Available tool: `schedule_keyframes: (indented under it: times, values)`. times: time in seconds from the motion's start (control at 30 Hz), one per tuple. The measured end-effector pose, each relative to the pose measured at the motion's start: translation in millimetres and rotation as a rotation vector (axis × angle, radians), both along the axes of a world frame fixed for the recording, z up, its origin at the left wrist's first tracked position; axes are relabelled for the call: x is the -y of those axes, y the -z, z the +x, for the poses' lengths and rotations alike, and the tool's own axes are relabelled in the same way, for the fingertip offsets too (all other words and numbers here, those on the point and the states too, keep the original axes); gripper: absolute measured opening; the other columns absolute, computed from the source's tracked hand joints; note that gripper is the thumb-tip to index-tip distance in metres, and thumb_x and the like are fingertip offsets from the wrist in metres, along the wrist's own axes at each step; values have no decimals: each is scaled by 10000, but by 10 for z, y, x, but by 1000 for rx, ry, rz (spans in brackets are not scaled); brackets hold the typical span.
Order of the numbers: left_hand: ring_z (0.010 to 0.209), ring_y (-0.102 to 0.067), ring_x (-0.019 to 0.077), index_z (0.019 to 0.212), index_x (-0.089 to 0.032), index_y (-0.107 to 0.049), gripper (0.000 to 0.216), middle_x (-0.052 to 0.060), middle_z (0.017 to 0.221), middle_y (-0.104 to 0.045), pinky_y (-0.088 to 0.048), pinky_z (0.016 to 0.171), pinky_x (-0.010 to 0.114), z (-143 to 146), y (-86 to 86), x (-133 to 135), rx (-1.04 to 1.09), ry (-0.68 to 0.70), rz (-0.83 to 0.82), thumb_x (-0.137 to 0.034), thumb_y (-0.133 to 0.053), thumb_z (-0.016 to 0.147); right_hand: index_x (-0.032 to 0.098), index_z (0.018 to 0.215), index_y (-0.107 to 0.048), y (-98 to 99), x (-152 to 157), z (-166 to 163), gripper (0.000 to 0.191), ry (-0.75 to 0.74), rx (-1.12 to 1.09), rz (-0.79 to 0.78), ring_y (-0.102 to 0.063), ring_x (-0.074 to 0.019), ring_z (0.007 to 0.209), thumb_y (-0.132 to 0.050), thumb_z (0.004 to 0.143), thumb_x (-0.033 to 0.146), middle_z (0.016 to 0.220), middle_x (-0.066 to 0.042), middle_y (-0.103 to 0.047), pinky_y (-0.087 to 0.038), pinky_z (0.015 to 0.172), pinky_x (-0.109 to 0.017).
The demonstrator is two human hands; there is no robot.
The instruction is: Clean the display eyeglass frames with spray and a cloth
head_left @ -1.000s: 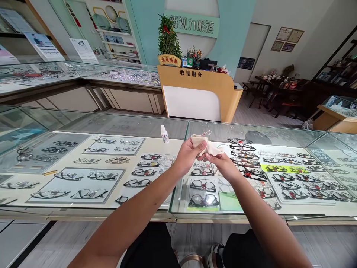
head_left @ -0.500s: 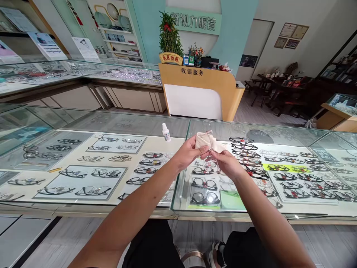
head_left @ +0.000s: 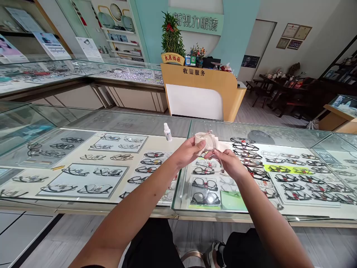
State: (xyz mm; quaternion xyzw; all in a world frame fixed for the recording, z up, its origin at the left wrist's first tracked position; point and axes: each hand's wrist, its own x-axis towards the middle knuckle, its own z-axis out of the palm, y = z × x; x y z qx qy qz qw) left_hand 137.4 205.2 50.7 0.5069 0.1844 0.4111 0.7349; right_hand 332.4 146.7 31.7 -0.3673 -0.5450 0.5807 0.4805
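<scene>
Above the glass counter, my left hand (head_left: 192,152) pinches a cream cloth (head_left: 205,141), its thumb pressing on the folds. A pair of thin-rimmed eyeglasses (head_left: 221,165) is partly wrapped in that cloth; one slim temple hangs below my fingers, and the lenses are mostly hidden. My right hand (head_left: 228,160) is closed on the glasses at their near side, fingertips by the cloth's lower edge. A white spray bottle (head_left: 167,132) stands upright on the glass to the left of my hands.
Under the counter's glass top (head_left: 184,175) lie rows of spectacle frames (head_left: 96,189), some on grey trays. A wooden cashier desk (head_left: 195,76) with a potted plant (head_left: 172,39) stands beyond. More display cases (head_left: 122,74) run along the left.
My left thumb has shifted upward on the cloth, which is turned slightly. My right fingers have spread a little, and the hanging temple has swung right. The view has shifted slightly.
</scene>
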Motion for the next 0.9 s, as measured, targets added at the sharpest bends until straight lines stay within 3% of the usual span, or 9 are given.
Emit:
schedule_keyframes:
  times: [0.07,0.13,0.27,0.4,0.47,0.57,0.67,0.8,0.9]
  values:
    - [795,-663,173,1234,-170,-704,645,9,799,-692,-507,804,325,-20,5,0,-2,42,24,-427,-995,719,201,948,-859,12,-7,-4,396,-8,-28,-8,-676,-254,1013,-751,951,583,1027,-87,-811,-487,1005,-391]
    - [680,-611,137,1244,-161,-672,659,-28,721,-652,-479,731,300,-5,20,17,-8,48,54,-401,-996,723,202,1003,-861,42,-16,-20,381,-25,-38,7,-680,-249,1002,-759,953,565,1041,-87,-812,-494,999,-388]
    - [505,-508,105,1000,-170,-631,474,-50,589,-602,-423,579,272,84,51,63,-17,-49,101,-517,-904,827,220,1092,-858,108,-16,-59,356,-42,6,33,-676,-242,1025,-766,965,539,1081,-72,-811,-489,1001,-376]
    - [459,-493,111,877,-169,-646,502,-47,505,-544,-443,551,274,122,68,52,-13,-112,52,-654,-769,912,238,1104,-864,125,-7,-68,360,-33,33,26,-668,-246,1039,-758,970,555,1119,-63,-811,-487,999,-378]
    - [539,-586,128,906,-154,-700,499,-15,588,-621,-500,606,277,102,70,20,20,-138,-37,-645,-790,899,242,1087,-871,114,-16,-58,369,-13,37,8,-672,-251,1032,-747,971,569,1114,-63,-814,-484,1000,-384]
    - [844,-748,198,1025,-142,-771,364,55,852,-772,-591,828,316,51,61,-23,70,-107,-154,-463,-868,882,244,1014,-885,76,-42,-43,384,18,15,4,-682,-258,1024,-731,966,592,1078,-66,-822,-486,1013,-400]
    - [1049,-767,243,1087,-130,-792,250,100,1018,-812,-587,1022,387,20,41,-42,115,-68,-208,-321,-829,930,248,962,-893,18,-56,-43,366,13,-65,27,-696,-273,1037,-752,939,585,1027,-70,-823,-503,1017,-415]
    - [1108,-762,233,1119,-118,-789,213,117,1104,-815,-564,1125,425,-12,12,-75,158,-111,-244,-285,-761,991,227,934,-895,-67,-36,7,368,31,-137,35,-687,-278,996,-760,923,570,1022,-97,-813,-524,959,-416]
    - [1099,-761,209,1110,-117,-791,193,113,1127,-817,-571,1130,410,-59,-3,-115,124,-141,-254,-271,-744,1005,242,964,-895,-120,-17,128,346,125,-159,69,-650,-240,944,-745,939,553,1095,-89,-788,-521,897,-380]
